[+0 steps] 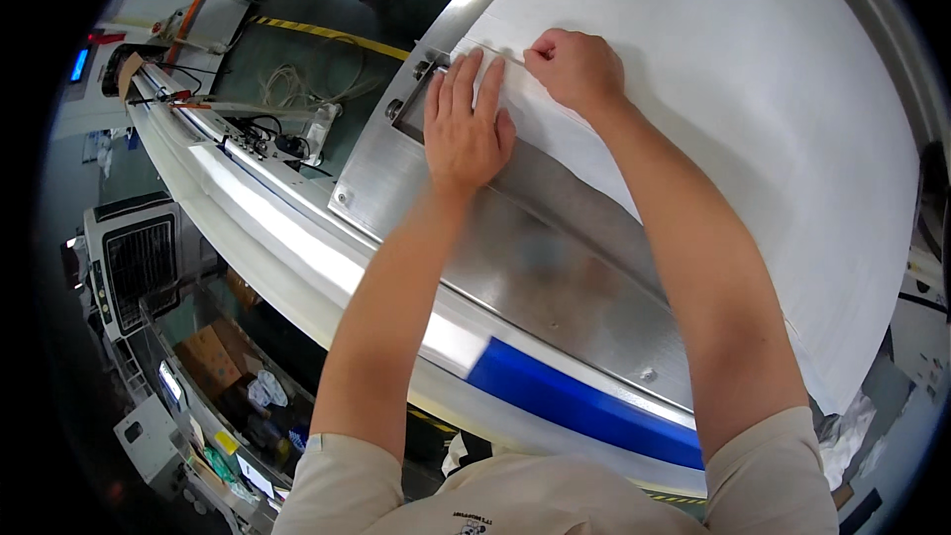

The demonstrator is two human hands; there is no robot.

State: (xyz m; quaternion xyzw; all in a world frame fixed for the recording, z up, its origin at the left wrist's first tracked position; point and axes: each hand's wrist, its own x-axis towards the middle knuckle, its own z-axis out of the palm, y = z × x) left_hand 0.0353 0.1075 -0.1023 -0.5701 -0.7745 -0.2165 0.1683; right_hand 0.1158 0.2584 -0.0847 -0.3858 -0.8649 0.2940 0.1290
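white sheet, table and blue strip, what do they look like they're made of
White sheet: thin, matte, flexible; its loose, wavy edge suggests fabric or a paper-like material, can't tell which.
Table: most likely metal, perhaps stainless steel, smooth and semi-polished, judging by its grey sheen and blurred reflections.
Blue strip: possibly plastic or film, given its smooth, even colour; coated metal isn't ruled out.

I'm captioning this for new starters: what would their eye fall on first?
Probably the big white sheet filling the upper right, with the left hand spread flat near its edge and the right hand curled over it. Next, the bright blue strip at lower centre, along the near side of the shiny metal surface.
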